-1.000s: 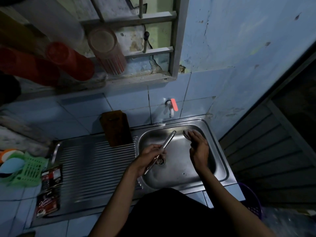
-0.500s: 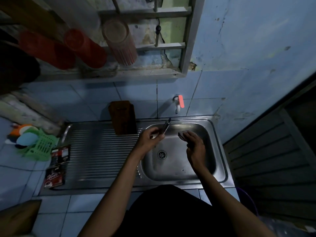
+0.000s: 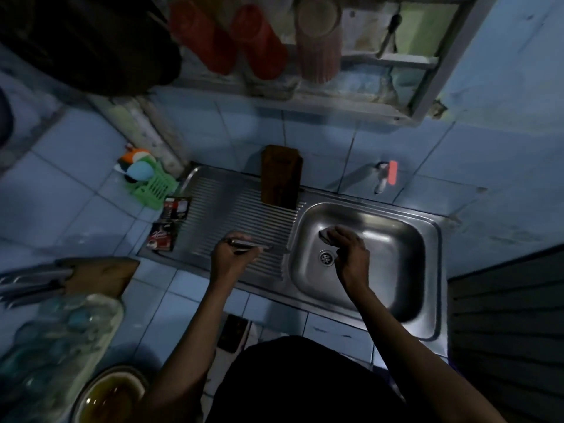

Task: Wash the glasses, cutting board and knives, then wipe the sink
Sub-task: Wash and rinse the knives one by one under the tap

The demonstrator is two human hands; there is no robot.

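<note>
Knife [image 3: 254,244] held flat and low over the ribbed drainboard [image 3: 238,209], handle toward the left, blade pointing right toward the basin edge. Left hand [image 3: 233,259] closed around the knife near its middle, fingers curled over the top. Right hand [image 3: 351,254] over the sink [image 3: 396,270], just above the drain [image 3: 326,257], narrowed around a small dark sponge or scourer [image 3: 325,235]; exact item too dim to tell.

Step in hand, judged from the layout: parking a washed knife on the drainboard. Best done by lowering it flat along the ribs, blade turned away from the basin edge and from the working hand, then letting go only once the full length rests on metal. Worth keeping clear of the brown cutting board [image 3: 280,178] leaning upright against the tiled wall at the back of the drainboard, since a nudge could tip it. Wet steel on wet ribs likely slides, so a gentle set-down rather than a drop.

Tap [image 3: 386,177] on the wall above the basin, no stream visible. Further left, more knives [image 3: 33,282] on a wooden board on the tiled counter, and a tray of glasses [image 3: 58,331] nearby, blurred. 2 sachets [image 3: 169,224] at the drainboard's left rim.
</note>
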